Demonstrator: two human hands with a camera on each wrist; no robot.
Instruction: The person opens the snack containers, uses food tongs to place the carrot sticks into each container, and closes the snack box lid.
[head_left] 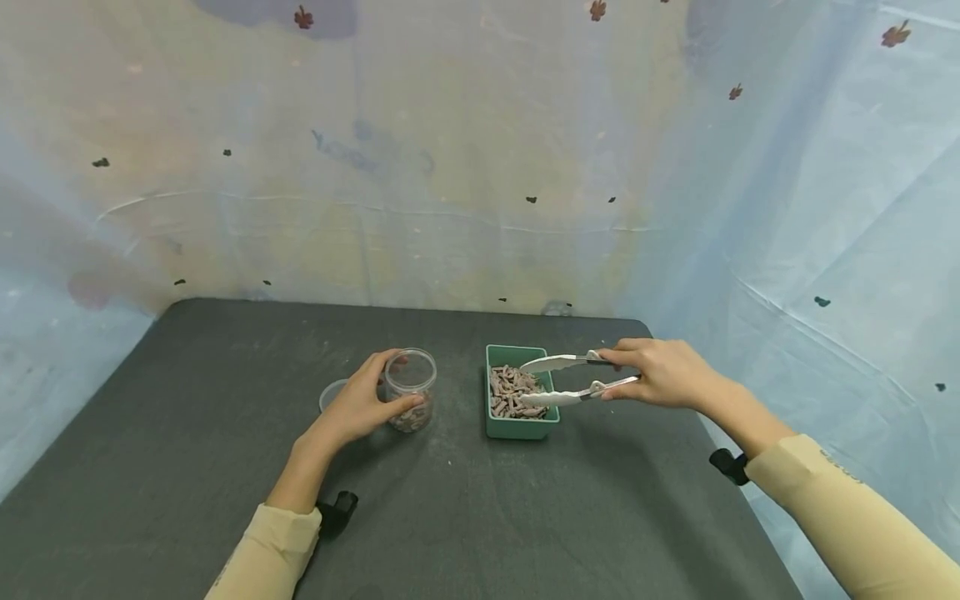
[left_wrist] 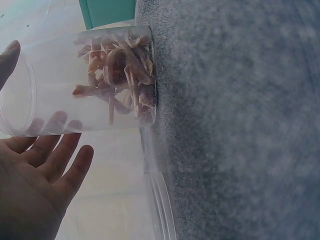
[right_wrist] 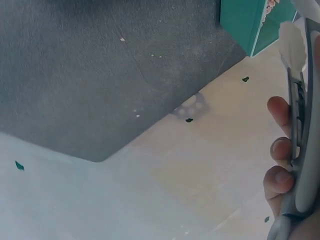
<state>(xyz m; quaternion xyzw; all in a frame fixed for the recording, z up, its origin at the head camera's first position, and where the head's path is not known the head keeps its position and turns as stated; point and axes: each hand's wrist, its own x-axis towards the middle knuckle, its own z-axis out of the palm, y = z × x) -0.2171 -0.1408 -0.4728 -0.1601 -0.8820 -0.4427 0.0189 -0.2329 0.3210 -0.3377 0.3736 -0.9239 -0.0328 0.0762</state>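
My left hand [head_left: 358, 410] holds a clear round jar [head_left: 412, 382], thumb on the near side and fingers around the far side. The jar stands upright and lidless on the table. In the left wrist view, brownish, twisted dried pieces [left_wrist: 117, 70] fill its lower part. My right hand [head_left: 663, 371] grips a pair of tongs [head_left: 558, 362] with pale tips, spread apart over a green rectangular box [head_left: 517, 429]. Short greyish-brown pieces [head_left: 512, 393] lie in this box. The tong tips are at the pieces; whether they touch them I cannot tell.
A clear round lid [head_left: 327, 393] lies on the dark table [head_left: 450, 517] left of the jar, partly behind my left hand. Pale patterned sheeting [head_left: 465, 150] hangs behind the table and along its sides. Small crumbs [right_wrist: 137, 115] dot the tabletop.
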